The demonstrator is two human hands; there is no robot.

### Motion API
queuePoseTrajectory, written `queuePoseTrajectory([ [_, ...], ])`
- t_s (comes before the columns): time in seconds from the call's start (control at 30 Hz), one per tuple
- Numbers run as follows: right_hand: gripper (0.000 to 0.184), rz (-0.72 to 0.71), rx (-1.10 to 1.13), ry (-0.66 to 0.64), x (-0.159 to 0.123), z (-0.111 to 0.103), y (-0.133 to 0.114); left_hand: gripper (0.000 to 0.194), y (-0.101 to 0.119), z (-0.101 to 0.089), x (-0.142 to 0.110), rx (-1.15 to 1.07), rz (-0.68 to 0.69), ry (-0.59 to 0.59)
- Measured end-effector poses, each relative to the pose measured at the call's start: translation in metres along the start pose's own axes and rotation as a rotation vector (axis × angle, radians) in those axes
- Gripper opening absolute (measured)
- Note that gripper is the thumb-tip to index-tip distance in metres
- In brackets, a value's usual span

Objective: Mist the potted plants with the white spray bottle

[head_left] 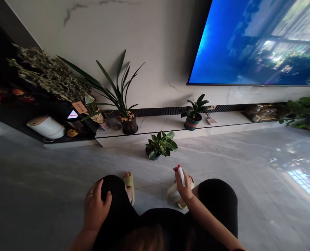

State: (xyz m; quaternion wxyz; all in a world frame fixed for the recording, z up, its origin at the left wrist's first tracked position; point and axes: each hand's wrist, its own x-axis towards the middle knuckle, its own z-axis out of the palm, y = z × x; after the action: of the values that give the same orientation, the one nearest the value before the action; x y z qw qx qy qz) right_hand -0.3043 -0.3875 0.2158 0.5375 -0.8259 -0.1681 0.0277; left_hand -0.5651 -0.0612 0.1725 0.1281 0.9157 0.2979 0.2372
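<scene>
While the right hand (pixel 184 187) grips the bottle (pixel 172 194) near its top, presumably so the red nozzle (pixel 179 166) faces the plant (pixel 161 143) on the floor (pixel 149 171) ahead, the left hand (pixel 97 206) holds nothing, fingers loosely spread on the knee (pixel 116 190), likely for balance. Plant sits before the ledge (pixel 160 122).

We note smooth, plastic-looking surfaces on the spray bottle (pixel 181 176) and matt black cloth on the trousers (pixel 218 200). We record a glossy, polished stone-look floor (pixel 73 164), a glossy television screen (pixel 230 52) and a smooth, marble-veined wall (pixel 155 52). We observe faintly shiny leaves on the small plant (pixel 161 143) and rough, dry-looking texture throughout the dried bundle (pixel 47 73).
</scene>
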Motion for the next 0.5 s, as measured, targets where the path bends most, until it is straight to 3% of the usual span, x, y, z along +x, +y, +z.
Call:
queuePoseTrajectory([
  [0.37, 0.039, -0.007, -0.003, 0.009, -0.0019, -0.0012, 0.0003, 0.057, -0.0007, 0.0003, -0.0006, 0.0, 0.007, 0.019],
  [0.5, 0.039, 0.074, 0.028, -0.032, -0.0069, 0.0001, 0.0074, 0.057, 0.0002, 0.0004, -0.0006, -0.008, 0.003, 0.016],
])
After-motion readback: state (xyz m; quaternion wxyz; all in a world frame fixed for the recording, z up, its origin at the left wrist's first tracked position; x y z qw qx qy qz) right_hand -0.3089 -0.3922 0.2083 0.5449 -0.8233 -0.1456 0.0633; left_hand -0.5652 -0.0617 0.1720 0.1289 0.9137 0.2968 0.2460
